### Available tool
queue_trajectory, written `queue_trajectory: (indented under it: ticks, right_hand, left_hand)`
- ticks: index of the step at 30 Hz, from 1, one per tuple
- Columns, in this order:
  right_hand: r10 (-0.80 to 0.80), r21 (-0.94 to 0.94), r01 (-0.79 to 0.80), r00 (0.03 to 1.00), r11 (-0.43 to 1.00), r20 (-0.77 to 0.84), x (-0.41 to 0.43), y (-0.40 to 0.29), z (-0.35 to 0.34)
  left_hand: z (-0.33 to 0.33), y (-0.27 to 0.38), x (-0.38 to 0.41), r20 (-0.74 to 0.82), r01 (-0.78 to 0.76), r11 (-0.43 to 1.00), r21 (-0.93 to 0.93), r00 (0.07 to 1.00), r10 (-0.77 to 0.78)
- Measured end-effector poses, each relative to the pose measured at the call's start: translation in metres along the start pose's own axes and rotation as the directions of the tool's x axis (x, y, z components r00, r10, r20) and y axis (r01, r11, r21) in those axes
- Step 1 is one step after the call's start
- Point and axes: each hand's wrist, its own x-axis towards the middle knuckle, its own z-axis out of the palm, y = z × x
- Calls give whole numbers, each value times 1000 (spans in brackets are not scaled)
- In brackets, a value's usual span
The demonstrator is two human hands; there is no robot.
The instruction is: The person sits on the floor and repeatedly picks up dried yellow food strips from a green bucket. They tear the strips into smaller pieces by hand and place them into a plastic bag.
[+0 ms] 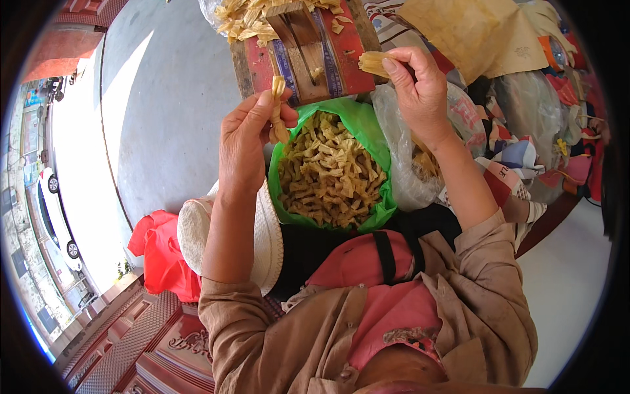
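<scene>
My left hand pinches a twisted piece of dried husk, narrow in its middle and flared at the ends, between thumb and fingers. Up to the right, my right hand grips a flat folded strip of dried husk by one end. Below and between both hands, a green plastic bag stands wide with many similar twisted husk pieces inside. Beyond it is a red-topped wooden stand, bearing a wooden block with a thin dark rod. Loose husk strips are heaped at its far left.
A clear plastic bag sits right of the green bag. Brown paper and patterned cloth lie farther right. By my left arm are a pale woven hat and a red plastic bag.
</scene>
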Motion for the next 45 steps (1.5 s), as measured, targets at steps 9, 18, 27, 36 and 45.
queue_trajectory:
  ticks: [9, 18, 27, 36, 45]
  right_hand:
    - [388, 365, -430, 903, 826, 185, 10, -17, -26]
    - [-87, 166, 68, 990, 984, 112, 165, -9, 41]
    - [-207, -170, 196, 977, 966, -46, 129, 37, 31]
    - [694, -17, -696, 712, 718, 105, -41, 113, -128]
    - [742, -848, 182, 417, 498, 525, -108, 108, -85]
  left_hand:
    - [-4, -40, -41, 93, -190, 691, 697, 980, 176]
    - [-16, -25, -30, 29, -251, 739, 625, 953, 300]
    - [-16, -29, -33, 59, -237, 655, 717, 958, 281]
    - [19, -45, -38, 226, -265, 624, 735, 964, 143]
    - [52, -76, -30, 448, -332, 518, 788, 887, -113]
